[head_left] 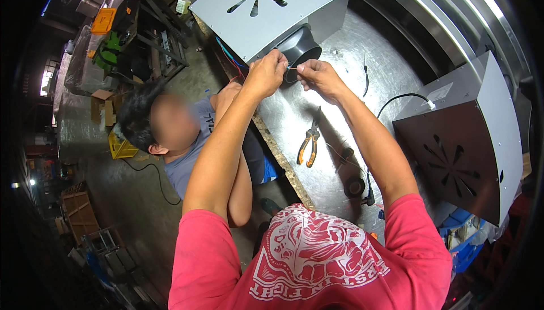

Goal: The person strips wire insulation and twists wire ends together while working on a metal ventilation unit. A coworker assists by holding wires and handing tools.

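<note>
My left hand point(266, 74) and my right hand point(321, 78) are raised close together before a grey metal box point(283, 18) with a petal-shaped vent. Each is closed in a pinch on a thin pale wire point(292, 68) that spans the short gap between my fingertips. Just behind the wire, a black round duct point(300, 45) sticks out of the box's side. Nearer to me on the metal tabletop lie pliers point(309, 144) with orange and black handles, their jaws pointing away. Red and blue wires point(228, 56) hang at the box's left corner.
A person in a grey shirt point(192, 123) is at the table's left edge, one hand point(228, 91) beside my left forearm. On the right stands a second vented metal box point(453, 140) with a black cable point(391, 101). A black tape roll point(355, 186) lies near my right elbow.
</note>
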`<action>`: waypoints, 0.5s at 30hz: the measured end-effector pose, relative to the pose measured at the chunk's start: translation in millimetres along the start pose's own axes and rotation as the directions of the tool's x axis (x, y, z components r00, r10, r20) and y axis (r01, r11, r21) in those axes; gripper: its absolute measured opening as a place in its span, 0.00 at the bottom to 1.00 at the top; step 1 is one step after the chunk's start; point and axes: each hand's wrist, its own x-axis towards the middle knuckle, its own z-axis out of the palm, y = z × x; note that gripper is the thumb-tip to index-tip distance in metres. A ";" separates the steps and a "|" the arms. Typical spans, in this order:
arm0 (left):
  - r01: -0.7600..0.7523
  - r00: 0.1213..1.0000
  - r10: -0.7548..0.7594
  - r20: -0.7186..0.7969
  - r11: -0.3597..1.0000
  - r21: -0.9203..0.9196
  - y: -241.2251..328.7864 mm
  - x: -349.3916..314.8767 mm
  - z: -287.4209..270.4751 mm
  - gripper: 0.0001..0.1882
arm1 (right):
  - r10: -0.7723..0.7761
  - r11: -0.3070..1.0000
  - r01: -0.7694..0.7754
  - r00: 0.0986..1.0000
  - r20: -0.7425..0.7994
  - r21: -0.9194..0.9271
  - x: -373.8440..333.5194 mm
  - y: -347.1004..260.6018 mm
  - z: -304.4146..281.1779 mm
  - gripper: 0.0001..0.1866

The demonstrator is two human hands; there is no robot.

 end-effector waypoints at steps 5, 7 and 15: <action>-0.020 1.000 0.020 0.013 1.000 0.005 3.2 1.0 -2.0 0.11 | 0.058 0.998 -0.058 0.998 0.013 -0.022 -0.2 -4.7 -5.1 0.15; -0.016 1.000 0.016 0.020 1.000 0.002 4.4 2.1 -3.3 0.11 | 0.005 1.000 -0.004 0.999 0.048 -0.003 3.0 -2.6 -4.7 0.14; -0.020 1.000 0.020 -0.007 1.000 0.012 6.4 1.8 -2.5 0.10 | -0.107 0.991 0.108 0.994 0.022 -0.082 3.7 -4.6 -4.5 0.13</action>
